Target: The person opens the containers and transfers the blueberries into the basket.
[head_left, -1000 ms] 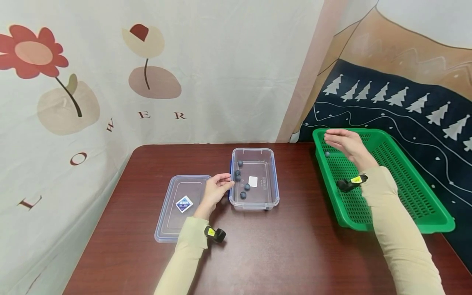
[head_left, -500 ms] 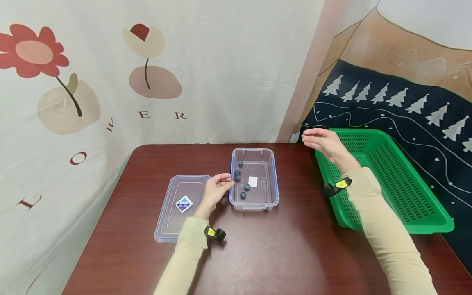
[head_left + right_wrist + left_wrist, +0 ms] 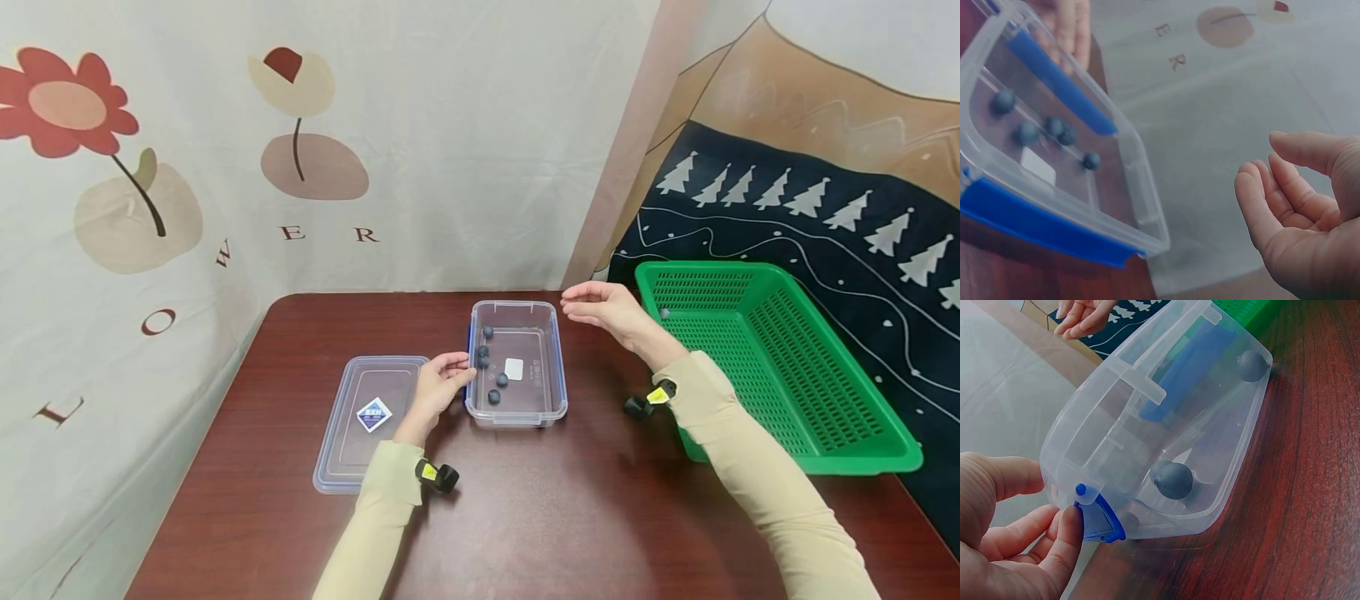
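Note:
A clear plastic box [image 3: 519, 419] stands on the table with several blueberries [image 3: 502, 380] on its bottom, mostly along the left side. My left hand [image 3: 441, 385] holds the box's left side, thumb and fingertips at the rim and the blue latch [image 3: 1100, 519]. By the box's far right corner is my right hand [image 3: 611, 312], raised above the table with loosely bent fingers. In the right wrist view a gap shows between the thumb and fingers [image 3: 1250, 194], with nothing in it. One blueberry [image 3: 664, 313] lies in the green basket [image 3: 862, 463] at its far left.
A clear lid [image 3: 341, 450] with a blue and white sticker lies left of the box, partly under my left forearm. The green basket fills the table's right side. Printed cloth [image 3: 465, 167] hangs behind the table's back edge.
My right hand has moved left from over the green basket to the box's far right corner. The left hand, the box and the blueberries in it have stayed in place.

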The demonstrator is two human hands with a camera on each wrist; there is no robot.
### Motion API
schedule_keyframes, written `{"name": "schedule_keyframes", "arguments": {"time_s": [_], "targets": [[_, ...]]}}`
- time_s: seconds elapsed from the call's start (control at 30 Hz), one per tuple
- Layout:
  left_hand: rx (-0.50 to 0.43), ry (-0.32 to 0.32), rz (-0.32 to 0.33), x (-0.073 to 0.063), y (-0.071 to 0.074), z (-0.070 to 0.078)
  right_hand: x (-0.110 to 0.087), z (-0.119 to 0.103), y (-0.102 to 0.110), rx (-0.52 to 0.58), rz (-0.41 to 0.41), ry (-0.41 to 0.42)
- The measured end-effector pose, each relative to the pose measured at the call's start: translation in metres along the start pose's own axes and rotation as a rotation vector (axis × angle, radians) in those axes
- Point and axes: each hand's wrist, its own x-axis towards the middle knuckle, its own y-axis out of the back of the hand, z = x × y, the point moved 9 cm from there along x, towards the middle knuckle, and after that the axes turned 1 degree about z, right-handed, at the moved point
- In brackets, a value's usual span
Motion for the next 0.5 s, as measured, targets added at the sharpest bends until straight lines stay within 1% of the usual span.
{"name": "schedule_keyframes", "arguments": {"time_s": [0.3, 0.5], "targets": [[-0.005, -0.007, -0.003, 0.000, 0.000, 0.000, 0.004, 0.015, -0.026, -0.088, 0.008, -0.018], [-0.008, -0.004, -0.008, 0.001, 0.000, 0.000, 0.005, 0.026, -0.046, -0.156, -0.019, 0.012]]}}
